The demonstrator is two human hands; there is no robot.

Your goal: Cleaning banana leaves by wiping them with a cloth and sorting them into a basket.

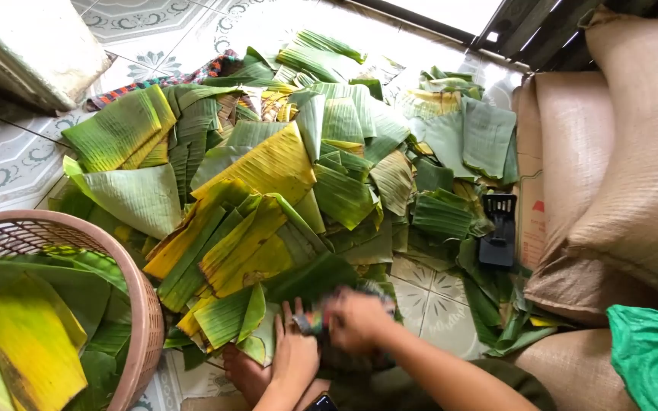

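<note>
A big heap of green and yellow banana leaf pieces [283,167] covers the tiled floor in front of me. My left hand [295,354] lies flat with fingers apart on a dark green leaf [310,278] at the near edge of the heap. Just to its right, my right hand [356,320] is blurred and closed on a small multi-coloured cloth [312,321] that rests against the same leaf. The two hands almost touch. My bare foot [241,374] shows under the left wrist.
A pinkish woven basket [146,320] holding more leaves stands at the lower left. Tan sacks [634,167] line the right side, with a green bag [653,354] below them. A black plastic tool [499,228] lies by the sacks. A white block [32,46] sits top left.
</note>
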